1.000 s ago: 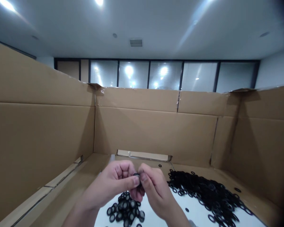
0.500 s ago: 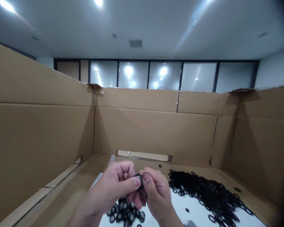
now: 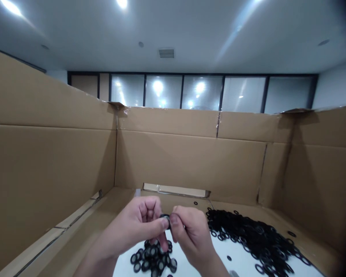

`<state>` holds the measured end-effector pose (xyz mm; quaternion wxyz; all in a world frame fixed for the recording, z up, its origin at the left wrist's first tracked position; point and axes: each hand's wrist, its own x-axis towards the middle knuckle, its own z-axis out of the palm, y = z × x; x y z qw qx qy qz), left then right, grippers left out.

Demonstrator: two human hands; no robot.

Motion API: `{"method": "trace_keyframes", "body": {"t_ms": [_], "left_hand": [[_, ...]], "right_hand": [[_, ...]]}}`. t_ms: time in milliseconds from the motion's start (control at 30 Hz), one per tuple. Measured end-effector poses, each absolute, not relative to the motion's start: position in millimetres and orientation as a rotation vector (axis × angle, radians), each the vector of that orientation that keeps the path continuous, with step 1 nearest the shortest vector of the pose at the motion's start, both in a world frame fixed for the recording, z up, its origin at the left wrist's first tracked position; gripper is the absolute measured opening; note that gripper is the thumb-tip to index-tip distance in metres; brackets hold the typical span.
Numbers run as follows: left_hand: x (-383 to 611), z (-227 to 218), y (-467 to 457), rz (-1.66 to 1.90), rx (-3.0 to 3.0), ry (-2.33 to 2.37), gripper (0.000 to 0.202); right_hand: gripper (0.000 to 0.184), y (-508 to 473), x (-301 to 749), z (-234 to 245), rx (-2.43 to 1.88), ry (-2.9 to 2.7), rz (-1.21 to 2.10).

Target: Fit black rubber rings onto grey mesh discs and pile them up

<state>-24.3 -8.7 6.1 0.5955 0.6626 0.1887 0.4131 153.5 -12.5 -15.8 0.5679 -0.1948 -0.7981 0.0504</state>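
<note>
The disc (image 3: 167, 220) is small and round, black-rimmed with a greyer middle, partly covered. The left hand (image 3: 145, 221) and right hand (image 3: 192, 232) pinch it between them, above a white sheet (image 3: 219, 252). Around them, a cardboard box (image 3: 190, 161) holds a heap of grey-centred discs (image 3: 152, 257) and, further right, a larger heap of black rings (image 3: 250, 234).

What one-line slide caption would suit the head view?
Left hand and right hand pinch a small black-rimmed piece over a white surface, black rings heaped at right.
</note>
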Motion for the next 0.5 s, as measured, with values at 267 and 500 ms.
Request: {"method": "trace_keyframes", "body": {"t_ms": [267,500], "left_hand": [[-4.9,1.9,-8.4,1.113,1.449,0.357,0.026],[-5.0,3.3,-6.7,1.038,1.501,0.412,0.029]], "right_hand": [[0.04,-16.3,134.9,-23.6,-0.575,-1.573,0.16],[0.038,-15.4,148.4,-19.5,-0.574,-1.695,0.211]]}}
